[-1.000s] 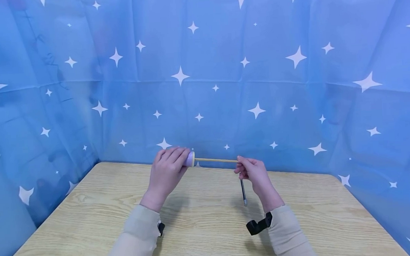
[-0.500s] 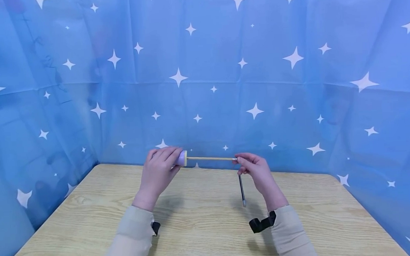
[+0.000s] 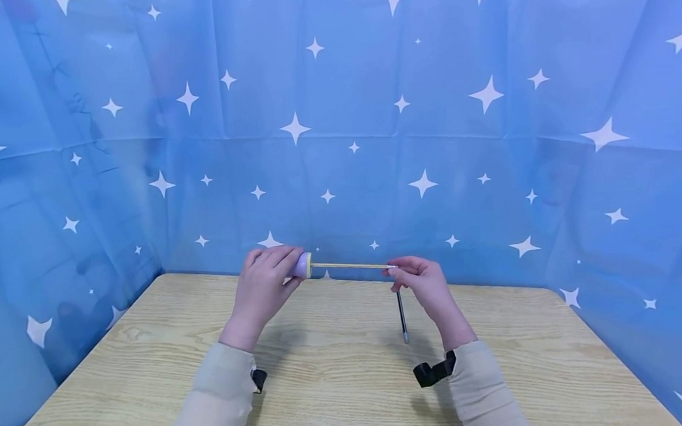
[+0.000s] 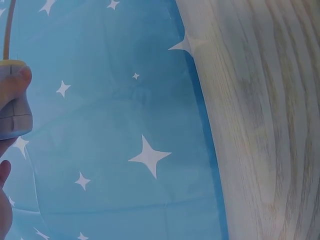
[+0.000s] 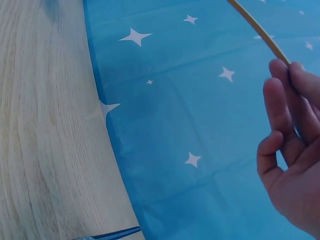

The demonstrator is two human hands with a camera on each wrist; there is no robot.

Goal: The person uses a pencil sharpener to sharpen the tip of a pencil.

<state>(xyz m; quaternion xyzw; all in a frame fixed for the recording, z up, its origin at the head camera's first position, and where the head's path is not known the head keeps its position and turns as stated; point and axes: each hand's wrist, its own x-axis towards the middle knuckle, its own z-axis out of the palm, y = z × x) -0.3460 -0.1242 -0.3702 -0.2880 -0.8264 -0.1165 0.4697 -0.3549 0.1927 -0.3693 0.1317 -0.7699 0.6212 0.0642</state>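
My left hand point(image 3: 264, 284) grips a small lavender pencil sharpener point(image 3: 302, 265) with a yellow rim, its fingers wrapped over the top. Out of the rim's middle runs a yellow pencil point(image 3: 349, 264), held level above the table. My right hand point(image 3: 422, 283) pinches the pencil's far end between thumb and fingertips, the other fingers loosely bent. The pencil's other end is hidden inside the sharpener. In the left wrist view, the sharpener point(image 4: 15, 117) shows a narrowed waist and a seam. Below my right hand, a black pencil point(image 3: 402, 316) lies on the table.
The light wooden table point(image 3: 338, 380) has rounded far corners. A blue curtain point(image 3: 335, 97) with white stars hangs right behind it and along the sides. Black camera mounts point(image 3: 433, 370) sit at both wrists.
My left hand has shifted a little left with the sharpener. My right hand's grip has moved to the yellow pencil's end, leaving more of the pencil showing. The black pencil stays put.
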